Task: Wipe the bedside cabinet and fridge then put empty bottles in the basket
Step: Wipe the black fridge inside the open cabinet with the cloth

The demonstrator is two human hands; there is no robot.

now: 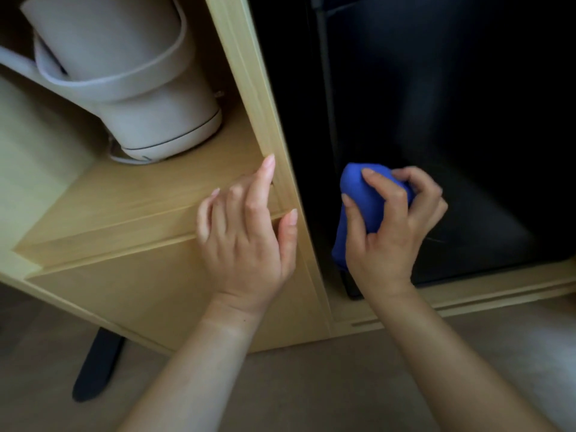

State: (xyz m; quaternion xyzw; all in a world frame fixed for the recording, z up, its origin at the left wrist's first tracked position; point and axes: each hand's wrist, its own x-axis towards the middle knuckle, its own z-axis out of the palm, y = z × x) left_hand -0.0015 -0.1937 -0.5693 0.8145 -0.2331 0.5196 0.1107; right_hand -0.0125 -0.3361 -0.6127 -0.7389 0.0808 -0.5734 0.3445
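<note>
A light wooden cabinet (124, 275) fills the left half of the head view. To its right a black fridge (452, 120) stands in a dark compartment. My left hand (246, 241) rests on the front edge of the cabinet shelf beside the upright wooden divider (265, 113), fingers apart, holding nothing. My right hand (392, 226) is closed around a bunched blue cloth (352, 198) held against the lower left part of the fridge front. No bottles or basket are in view.
A white electric kettle (149, 95) sits on the cabinet shelf at the upper left. A dark flat object (96, 366) lies on the beige carpet (311, 385) under the cabinet's front edge. A wooden base rail (467, 294) runs below the fridge.
</note>
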